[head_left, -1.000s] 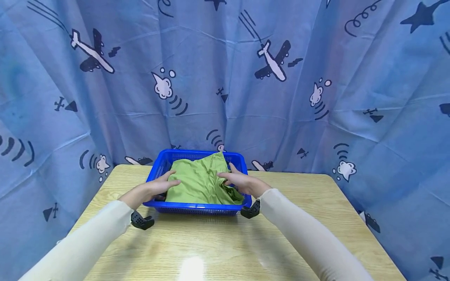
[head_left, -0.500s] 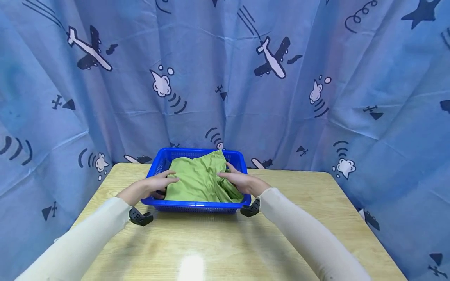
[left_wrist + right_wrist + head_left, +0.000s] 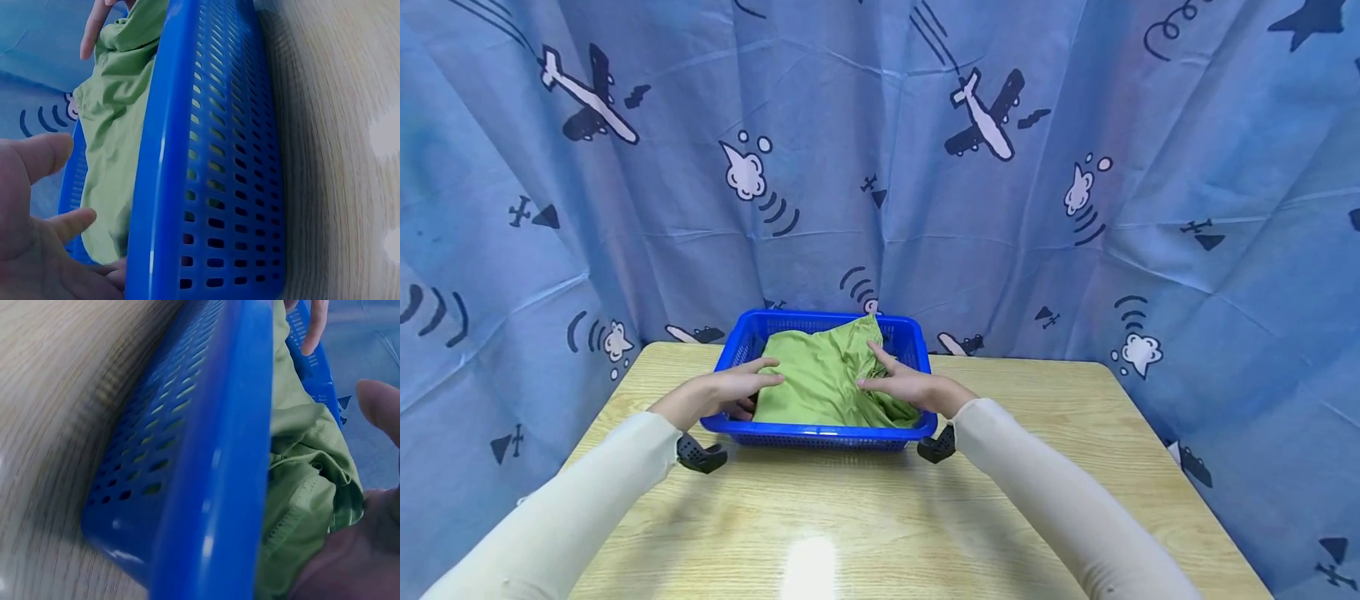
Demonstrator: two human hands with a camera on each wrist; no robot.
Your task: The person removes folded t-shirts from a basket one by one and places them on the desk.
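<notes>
A crumpled light-green cloth point(image 3: 812, 375) lies inside a blue perforated plastic basket point(image 3: 827, 433). One corner of the cloth peaks up at the basket's back rim. My left hand point(image 3: 733, 387) reaches over the left side, thumb and forefinger extended; its lower fingers dip into the basket beside the cloth. Over the right side comes my right hand point(image 3: 910, 387), with thumb and forefinger spread above the bunched end of the cloth. In the right wrist view, folds with a stitched seam point(image 3: 294, 512) lie against that hand point(image 3: 369, 544). Its lower fingers are partly hidden.
The basket stands on a light wooden table point(image 3: 1037, 467), near its back edge. Behind hangs a blue curtain point(image 3: 820, 250) printed with planes and stars. Each wrist wears a black band point(image 3: 700, 454).
My right hand has shifted slightly left, its forefinger now over the cloth, and the cloth's right end is pushed inward. The left hand stays almost where it was. The view has tilted slightly.
</notes>
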